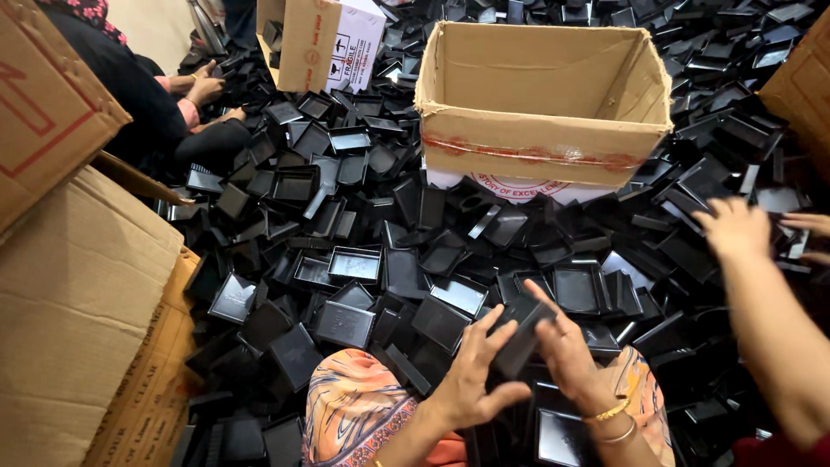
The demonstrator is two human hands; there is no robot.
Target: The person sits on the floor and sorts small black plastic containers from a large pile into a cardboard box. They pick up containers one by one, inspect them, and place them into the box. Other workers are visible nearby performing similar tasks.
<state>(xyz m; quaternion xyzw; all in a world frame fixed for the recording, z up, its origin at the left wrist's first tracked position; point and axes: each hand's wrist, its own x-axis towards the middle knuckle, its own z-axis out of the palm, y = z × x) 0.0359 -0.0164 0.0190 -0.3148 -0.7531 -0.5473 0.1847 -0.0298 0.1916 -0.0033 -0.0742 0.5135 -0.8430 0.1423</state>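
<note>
At far left, stacked cardboard cartons [78,285] border a floor heaped with black plastic trays [346,216]. Near bottom centre, the left hand [471,376] and right hand [566,346] both close on one black tray [521,335], fingers pinching its opposite edges above the heap. It looks light, stiff and smooth, probably slippery, so the rims seem the best hold. Behind stands an open cardboard box [540,138]; at right, another person's hand [737,227] reaches into the trays.
</note>
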